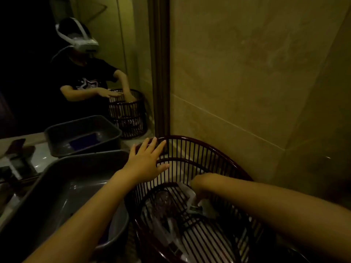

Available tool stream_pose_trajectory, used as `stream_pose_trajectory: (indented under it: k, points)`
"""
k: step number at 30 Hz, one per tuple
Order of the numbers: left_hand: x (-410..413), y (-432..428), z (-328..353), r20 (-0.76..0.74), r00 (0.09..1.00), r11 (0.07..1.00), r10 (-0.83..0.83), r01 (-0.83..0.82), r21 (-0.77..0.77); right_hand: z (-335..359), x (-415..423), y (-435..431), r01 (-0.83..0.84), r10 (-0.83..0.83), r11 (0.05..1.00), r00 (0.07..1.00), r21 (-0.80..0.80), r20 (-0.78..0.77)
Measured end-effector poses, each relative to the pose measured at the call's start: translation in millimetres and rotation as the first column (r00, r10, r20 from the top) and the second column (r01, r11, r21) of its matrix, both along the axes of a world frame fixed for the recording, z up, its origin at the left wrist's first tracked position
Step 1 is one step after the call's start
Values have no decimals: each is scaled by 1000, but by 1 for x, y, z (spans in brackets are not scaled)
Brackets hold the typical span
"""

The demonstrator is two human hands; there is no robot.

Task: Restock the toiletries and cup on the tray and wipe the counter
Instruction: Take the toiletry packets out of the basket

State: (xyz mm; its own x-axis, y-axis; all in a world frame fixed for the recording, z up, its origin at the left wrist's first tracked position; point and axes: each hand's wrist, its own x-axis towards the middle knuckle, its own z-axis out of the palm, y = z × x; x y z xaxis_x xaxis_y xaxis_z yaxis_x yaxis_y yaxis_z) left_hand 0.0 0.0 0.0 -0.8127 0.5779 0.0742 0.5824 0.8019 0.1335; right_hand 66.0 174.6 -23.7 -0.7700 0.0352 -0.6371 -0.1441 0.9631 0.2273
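A dark red slatted basket (207, 147) stands on the counter in the corner by the wall. Clear plastic-wrapped packets (171, 205) lie at its bottom. My left hand (146, 160) hovers flat over the basket's left rim, fingers spread, holding nothing. My right arm reaches down into the basket from the right. My right hand (199, 182) is bent down inside, and its fingers are hidden among the packets, so I cannot see whether it grips anything.
A grey plastic tub (57, 179) sits just left of the basket on the pale counter (40, 149). A mirror (76, 73) at the back left reflects the tub, the basket and the person. A tiled wall (247, 82) closes the right side. Dark objects (17, 166) lie at far left.
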Motion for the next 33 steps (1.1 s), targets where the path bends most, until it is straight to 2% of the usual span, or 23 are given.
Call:
stream_pose_trajectory:
  k: [4,8,15,17,21,27,30,33]
  points:
    - [-14,3,-2,-122,992,998,44,-49,-44,-15,-27,4,24,-25,999,999,27,41]
    - [-29,2,-4,-76,996,975,53,-68,-213,-38,-48,6,73,-75,997,995,37,64]
    - [-28,-3,-11,-124,992,958,16,-51,-281,-81,-55,14,82,-105,973,990,218,96]
    - [-26,-3,-10,-128,992,957,20,-56,-285,-94,-53,13,143,-163,972,982,188,93]
    - [-24,-1,-8,-125,992,949,33,-70,-308,-107,-52,15,244,-244,970,970,2,21]
    - [-24,0,-8,-102,994,948,39,-69,-311,-118,-56,19,351,-351,936,935,4,-60]
    - [-25,0,-9,-93,995,954,39,-65,-291,-122,-54,15,345,-341,938,931,8,-133]
    - [-27,0,-10,-83,996,967,43,-62,-248,-116,-54,13,346,-344,938,930,-8,-130]
